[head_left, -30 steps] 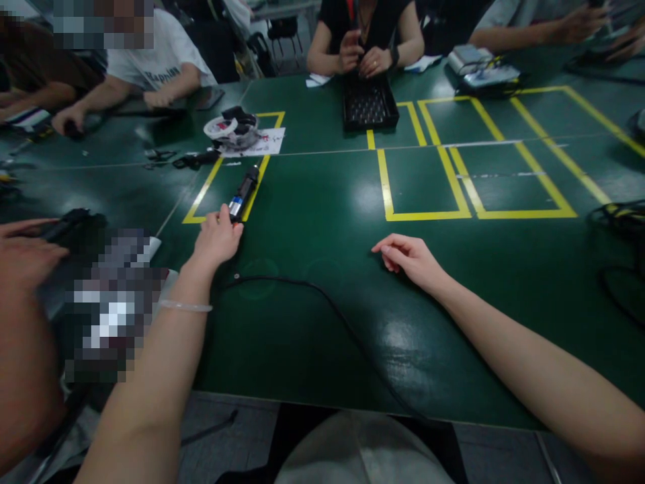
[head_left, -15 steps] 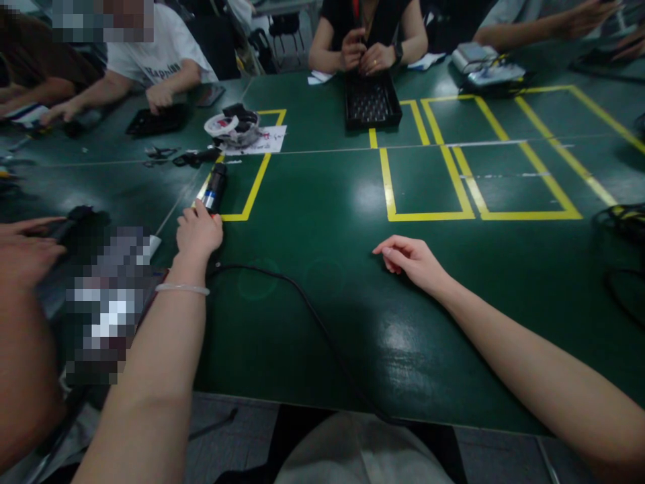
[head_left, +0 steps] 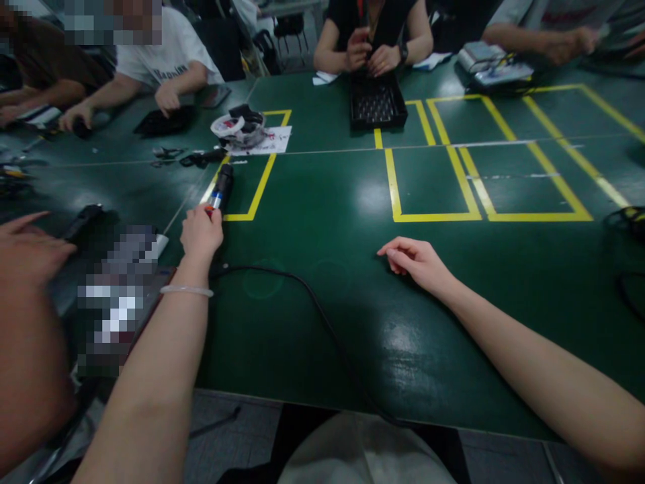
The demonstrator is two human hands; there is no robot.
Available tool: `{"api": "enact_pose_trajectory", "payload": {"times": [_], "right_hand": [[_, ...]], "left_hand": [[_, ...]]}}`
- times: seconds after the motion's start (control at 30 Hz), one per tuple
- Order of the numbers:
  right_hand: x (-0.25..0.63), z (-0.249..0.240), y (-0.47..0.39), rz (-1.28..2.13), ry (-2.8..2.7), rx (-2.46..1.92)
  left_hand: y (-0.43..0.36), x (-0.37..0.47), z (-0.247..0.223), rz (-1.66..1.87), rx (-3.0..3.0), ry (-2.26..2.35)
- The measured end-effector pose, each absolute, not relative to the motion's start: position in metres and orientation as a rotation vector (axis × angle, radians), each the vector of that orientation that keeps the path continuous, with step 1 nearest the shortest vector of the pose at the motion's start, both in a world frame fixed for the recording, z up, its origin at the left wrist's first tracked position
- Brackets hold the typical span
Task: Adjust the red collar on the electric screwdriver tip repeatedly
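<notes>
Near the left yellow tape outline, my left hand (head_left: pixel 201 232) is closed around the near end of a black cylindrical tool (head_left: pixel 225 180). A blue and silver band and an orange part show by my fingers; the tool's far end points away from me, and my palm hides the rest. A black cable (head_left: pixel 297 279) runs from beneath my left wrist across the table to its near edge. My right hand (head_left: pixel 413 259) rests on the green table (head_left: pixel 322 235), holding nothing, its fingers loosely bent and the index finger reaching out.
Yellow tape outlines (head_left: pixel 436 217) mark the table. A black tray (head_left: pixel 377 124) stands across from me before a person. A clear bag of parts (head_left: pixel 244 131) lies on a white paper (head_left: pixel 277 139). Another person's hand (head_left: pixel 35 242) is close on my left. Cables (head_left: pixel 629 218) lie at right.
The whole view has shifted slightly. More of the orange part shows beside my left fingers, which have moved slightly on the tool. My right hand keeps its pose.
</notes>
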State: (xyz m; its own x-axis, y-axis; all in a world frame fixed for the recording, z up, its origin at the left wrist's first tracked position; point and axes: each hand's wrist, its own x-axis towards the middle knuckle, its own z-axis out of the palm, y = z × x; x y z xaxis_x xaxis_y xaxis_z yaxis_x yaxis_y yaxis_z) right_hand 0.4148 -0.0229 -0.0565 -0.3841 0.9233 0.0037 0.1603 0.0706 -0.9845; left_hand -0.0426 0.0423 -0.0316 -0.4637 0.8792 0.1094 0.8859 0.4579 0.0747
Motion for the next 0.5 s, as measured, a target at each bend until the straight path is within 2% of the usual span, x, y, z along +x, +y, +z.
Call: {"api": "enact_pose_trajectory", "payload": {"times": [0.27,0.5], "right_hand": [[0.413,-0.055,-0.023,1.345,-1.668,-1.106],[0.411,-0.053,-0.024,1.320,-1.648,-1.133]], "left_hand": [[0.021,-0.013,-0.033,-0.226,-1.694,-2.542],[-0.020,0.047,-0.030,-0.158,-1.970,-2.306]]}}
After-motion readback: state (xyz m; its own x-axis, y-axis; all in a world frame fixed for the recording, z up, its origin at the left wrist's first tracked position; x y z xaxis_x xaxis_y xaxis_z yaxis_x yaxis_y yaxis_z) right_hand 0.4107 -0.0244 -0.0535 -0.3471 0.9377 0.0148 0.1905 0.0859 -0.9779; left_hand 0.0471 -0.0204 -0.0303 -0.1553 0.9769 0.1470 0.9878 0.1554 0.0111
